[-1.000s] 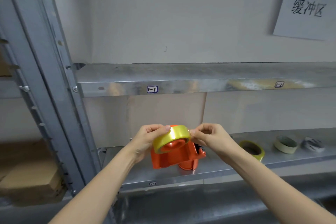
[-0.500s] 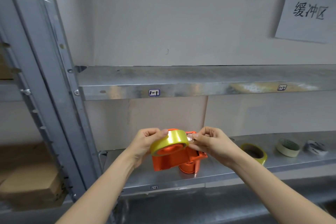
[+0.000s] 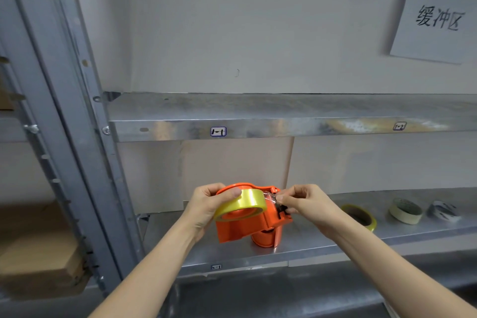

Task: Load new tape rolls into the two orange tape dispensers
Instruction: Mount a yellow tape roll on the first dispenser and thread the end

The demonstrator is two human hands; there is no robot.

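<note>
An orange tape dispenser (image 3: 241,228) is held above the lower metal shelf (image 3: 296,242). A yellowish clear tape roll (image 3: 245,205) sits on its hub. My left hand (image 3: 206,208) grips the dispenser and roll from the left, thumb on the roll's top. My right hand (image 3: 305,206) pinches the loose clear tape end at the dispenser's front, by the cutter. Part of a second orange dispenser (image 3: 264,239) stands on the shelf right behind and below the first, mostly hidden.
On the lower shelf to the right lie a yellow-rimmed tape roll (image 3: 360,215), a cream masking tape roll (image 3: 405,210) and a patterned roll (image 3: 442,210). An upper shelf (image 3: 284,121) runs overhead. A grey upright post (image 3: 77,137) and cardboard boxes (image 3: 38,253) stand at left.
My right hand has drawn the clear tape end from the roll toward the dispenser's front. The dispenser has tilted slightly and the view has shifted a little.
</note>
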